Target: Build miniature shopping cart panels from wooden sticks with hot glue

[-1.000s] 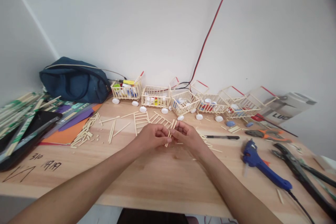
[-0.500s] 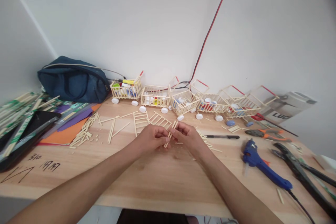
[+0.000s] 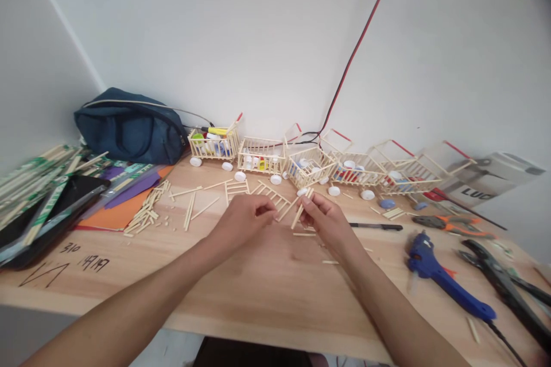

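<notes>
My right hand pinches thin wooden sticks between thumb and fingers, holding them slanted above the table. To its left is my left hand, apart from it, with thumb and fingertips drawn together. A pale strip lies right by these fingertips; whether they grip it I cannot tell. Just beyond the hands lie two ladder-like stick frames, one upright to my view and one slanted, partly behind my left hand. A short loose stick rests below my right fingers.
Several miniature stick carts with bottle-cap wheels line the wall. Cut sticks, a phone-like black object and a blue bag are left. A pen, blue glue gun, orange-handled pliers and black-handled tool lie right.
My hands have moved apart. My right hand has taken the sticks to the right, away from my left fingers. The whole view has shifted slightly.
</notes>
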Motion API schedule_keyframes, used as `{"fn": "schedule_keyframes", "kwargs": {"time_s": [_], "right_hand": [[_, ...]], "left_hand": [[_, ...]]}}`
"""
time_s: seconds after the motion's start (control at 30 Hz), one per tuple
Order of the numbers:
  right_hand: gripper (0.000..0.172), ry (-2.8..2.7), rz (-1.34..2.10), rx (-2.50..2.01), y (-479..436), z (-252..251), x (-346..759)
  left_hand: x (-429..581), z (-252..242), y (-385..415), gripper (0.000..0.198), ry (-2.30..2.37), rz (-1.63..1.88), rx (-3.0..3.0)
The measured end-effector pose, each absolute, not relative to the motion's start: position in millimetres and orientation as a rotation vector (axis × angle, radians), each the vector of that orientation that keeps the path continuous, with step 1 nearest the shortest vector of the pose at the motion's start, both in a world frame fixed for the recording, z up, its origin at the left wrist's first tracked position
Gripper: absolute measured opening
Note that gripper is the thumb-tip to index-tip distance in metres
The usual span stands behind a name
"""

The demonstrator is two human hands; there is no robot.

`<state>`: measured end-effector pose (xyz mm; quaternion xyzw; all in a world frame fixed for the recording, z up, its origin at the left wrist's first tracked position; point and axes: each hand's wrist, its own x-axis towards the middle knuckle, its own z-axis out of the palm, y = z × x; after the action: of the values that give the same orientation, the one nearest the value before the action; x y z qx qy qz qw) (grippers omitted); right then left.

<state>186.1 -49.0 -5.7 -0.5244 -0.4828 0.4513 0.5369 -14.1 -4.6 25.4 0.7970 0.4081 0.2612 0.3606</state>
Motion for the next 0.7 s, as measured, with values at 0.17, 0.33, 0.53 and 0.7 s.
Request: {"fn": "schedule_keyframes", "kwargs": {"time_s": [0.17, 0.33, 0.53, 0.7], "right_hand": [[0.039, -1.085, 1.064, -1.256, -48, -7, 189], [0.040, -1.124, 1.037, -1.290, -46, -13, 192], [0.040, -1.126, 1.017, -1.278, -47, -12, 192], [0.041, -1.113, 1.009, -1.295, -49, -8, 191]], "left_hand": [[-26, 33, 11, 0.019, 1.115, 0.914, 1.943], [-31, 34, 19, 0.020, 1.089, 1.032, 1.858], [-31, 36, 17, 0.029, 1.212, 1.036, 1.941], [-33, 42, 15, 0.048, 1.276, 1.124, 1.938]]}}
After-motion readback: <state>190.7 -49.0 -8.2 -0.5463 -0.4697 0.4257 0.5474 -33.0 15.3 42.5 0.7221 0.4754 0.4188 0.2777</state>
